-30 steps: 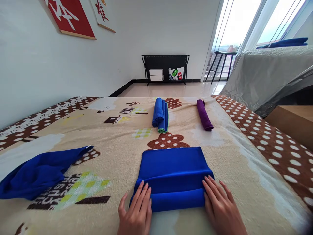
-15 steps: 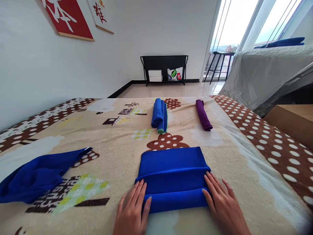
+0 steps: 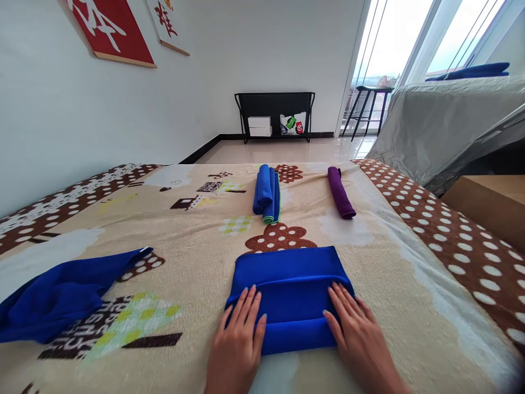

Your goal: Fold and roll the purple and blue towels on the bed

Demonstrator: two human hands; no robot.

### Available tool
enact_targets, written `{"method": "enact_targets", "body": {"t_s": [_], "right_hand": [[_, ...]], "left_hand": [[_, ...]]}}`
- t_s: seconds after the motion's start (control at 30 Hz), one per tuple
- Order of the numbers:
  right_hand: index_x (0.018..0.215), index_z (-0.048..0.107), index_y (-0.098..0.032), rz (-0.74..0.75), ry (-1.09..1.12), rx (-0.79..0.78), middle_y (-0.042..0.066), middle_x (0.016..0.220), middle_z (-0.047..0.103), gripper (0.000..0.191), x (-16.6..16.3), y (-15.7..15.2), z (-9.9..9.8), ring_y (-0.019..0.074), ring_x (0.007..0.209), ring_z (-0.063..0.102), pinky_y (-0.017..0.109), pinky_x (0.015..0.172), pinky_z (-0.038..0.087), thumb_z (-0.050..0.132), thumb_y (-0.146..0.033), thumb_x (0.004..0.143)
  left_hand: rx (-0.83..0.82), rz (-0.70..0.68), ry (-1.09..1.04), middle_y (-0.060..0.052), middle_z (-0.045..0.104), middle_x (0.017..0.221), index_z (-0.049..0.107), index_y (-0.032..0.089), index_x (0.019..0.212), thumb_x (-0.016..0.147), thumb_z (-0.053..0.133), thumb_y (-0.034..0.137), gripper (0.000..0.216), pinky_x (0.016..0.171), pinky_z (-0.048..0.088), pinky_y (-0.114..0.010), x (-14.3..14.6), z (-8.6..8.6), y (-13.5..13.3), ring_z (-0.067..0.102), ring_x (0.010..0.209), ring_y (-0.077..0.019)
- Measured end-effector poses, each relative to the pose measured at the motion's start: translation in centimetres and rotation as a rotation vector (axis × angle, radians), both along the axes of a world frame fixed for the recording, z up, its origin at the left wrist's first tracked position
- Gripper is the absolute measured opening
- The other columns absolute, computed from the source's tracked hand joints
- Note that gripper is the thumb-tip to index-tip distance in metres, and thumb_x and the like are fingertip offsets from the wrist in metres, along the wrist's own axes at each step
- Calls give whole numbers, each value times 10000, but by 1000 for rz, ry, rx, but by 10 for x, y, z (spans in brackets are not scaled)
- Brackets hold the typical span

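A folded blue cloth (image 3: 289, 273) lies flat on the patterned blanket (image 3: 197, 241) right in front of me, its near edge doubled over. My left hand (image 3: 238, 342) rests flat on the cloth's near left corner, fingers stretched out. My right hand (image 3: 353, 334) presses flat on the near right corner, fingers also extended. Neither hand grips anything.
A loose crumpled blue cloth (image 3: 61, 293) lies at the left. Two rolled blue cloths (image 3: 266, 191) and a rolled purple cloth (image 3: 340, 192) sit at the blanket's far end. A grey covered piece of furniture (image 3: 443, 126) stands at the right, a black rack (image 3: 274, 115) by the far wall.
Both hands have slid inward and forward over the cloth's doubled near edge, now lying further onto the blue fabric. The cloths elsewhere have not moved.
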State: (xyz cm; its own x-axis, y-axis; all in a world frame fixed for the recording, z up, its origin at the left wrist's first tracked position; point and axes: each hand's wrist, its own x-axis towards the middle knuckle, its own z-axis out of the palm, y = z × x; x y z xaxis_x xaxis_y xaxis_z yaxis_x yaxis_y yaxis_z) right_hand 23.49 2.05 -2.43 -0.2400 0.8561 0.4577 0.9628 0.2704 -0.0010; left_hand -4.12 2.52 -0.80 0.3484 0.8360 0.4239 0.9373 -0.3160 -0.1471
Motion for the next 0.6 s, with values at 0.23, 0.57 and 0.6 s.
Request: {"method": "enact_targets", "body": {"t_s": [0.23,0.57,0.6], "right_hand": [[1382,521,-128,-9,44,72,108,1448,518,463,51,-9,-6,259,1315,504,450,1072,349,358,-396,1041],[1277,607,-250,308,35,58,35,1168,672,436,51,-27,9,191,1059,621,356,997,344,579,-179,848],[1275,605,-249,279,43,69,34,1174,673,450,48,-26,4,188,1061,624,359,995,336,557,-152,838]], "left_hand": [[169,-89,-101,-80,667,1320,582,196,1327,946,520,217,387,1146,272,-441,-48,1,-19,626,1205,-224],[99,-308,-42,-80,723,1153,623,115,1235,842,512,67,411,1012,447,-343,-33,20,-40,645,1107,-208],[109,-300,-40,-82,720,1155,620,110,1239,831,488,59,432,1005,445,-346,-32,17,-39,647,1096,-208]]}}
